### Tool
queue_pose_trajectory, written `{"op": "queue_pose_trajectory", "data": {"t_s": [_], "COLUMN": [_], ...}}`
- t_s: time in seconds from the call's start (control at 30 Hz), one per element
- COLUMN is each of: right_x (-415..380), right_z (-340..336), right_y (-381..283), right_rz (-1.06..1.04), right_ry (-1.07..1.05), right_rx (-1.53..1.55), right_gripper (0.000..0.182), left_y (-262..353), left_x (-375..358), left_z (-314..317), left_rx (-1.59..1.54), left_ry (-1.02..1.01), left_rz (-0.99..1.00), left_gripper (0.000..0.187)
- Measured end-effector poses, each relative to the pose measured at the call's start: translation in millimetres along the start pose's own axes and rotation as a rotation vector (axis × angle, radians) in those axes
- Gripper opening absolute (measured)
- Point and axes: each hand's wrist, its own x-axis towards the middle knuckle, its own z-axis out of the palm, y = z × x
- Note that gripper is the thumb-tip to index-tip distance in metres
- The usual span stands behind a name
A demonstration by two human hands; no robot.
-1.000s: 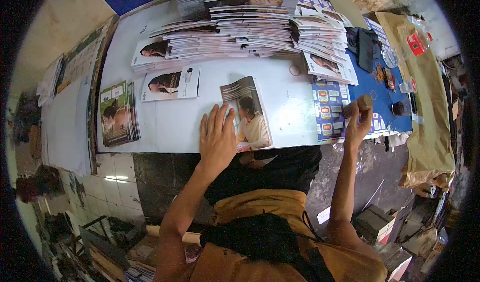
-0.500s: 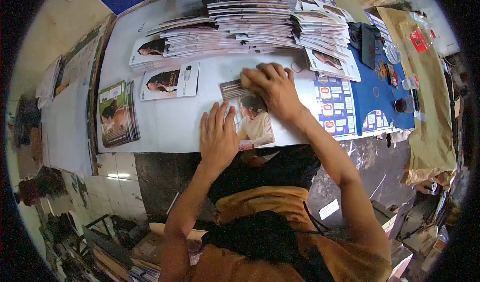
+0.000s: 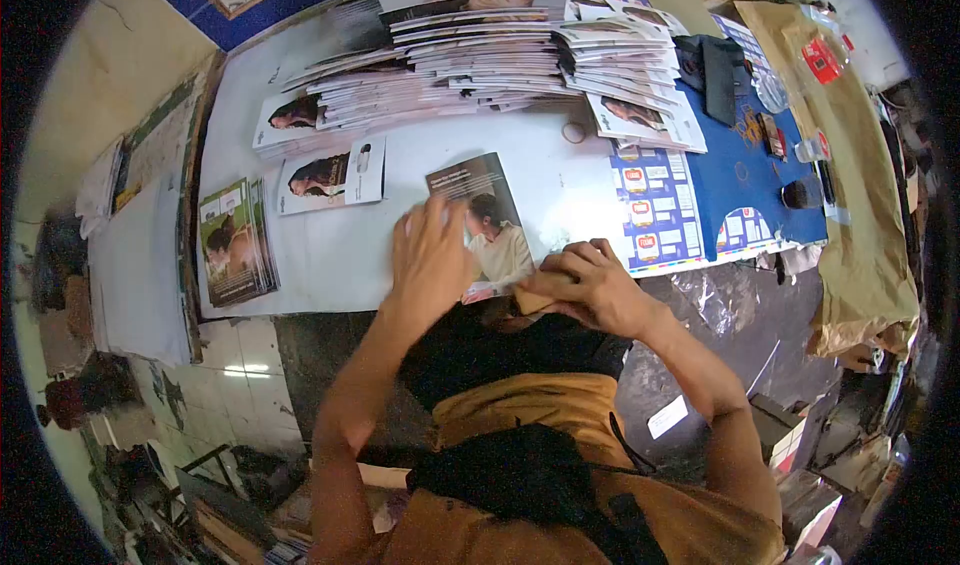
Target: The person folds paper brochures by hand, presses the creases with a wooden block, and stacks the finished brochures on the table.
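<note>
A folded leaflet (image 3: 497, 240), with a dark top band and a photo of a person in a cream top, lies at the table's front edge. My left hand (image 3: 430, 265) is flat over its left side with the fingers stretched out, slightly blurred. At the leaflet's lower right corner, my right hand (image 3: 590, 283) is closed round a small tan block (image 3: 530, 301), mostly hidden by the fingers. A white leaflet (image 3: 333, 177) with a dark-haired figure lies further left. Beyond it stands a small pile of green and brown leaflets (image 3: 233, 245).
Tall stacks of folded leaflets (image 3: 480, 50) line the back of the white table (image 3: 400, 135). A loose rubber band (image 3: 573, 133) lies right of centre. On the blue surface at right are a black pouch (image 3: 718, 80), a dark drink cup (image 3: 800, 195) and a bottle (image 3: 822, 60).
My right hand has swept from the leaflet's top down to its lower right corner with the tan block. My left hand stays on the left side. The whole view has shifted slightly.
</note>
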Motion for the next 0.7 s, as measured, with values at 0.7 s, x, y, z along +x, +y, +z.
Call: {"op": "queue_pose_trajectory", "data": {"t_s": [0.7], "right_x": [-9], "right_z": [24], "right_y": [57], "right_rz": [0.634], "right_ry": [1.095], "right_rx": [0.499], "right_gripper": [0.044], "left_y": [-128], "left_x": [-25], "left_z": [-69], "left_rx": [0.097], "left_ry": [0.519], "left_rz": [0.077], "left_gripper": [0.02]}}
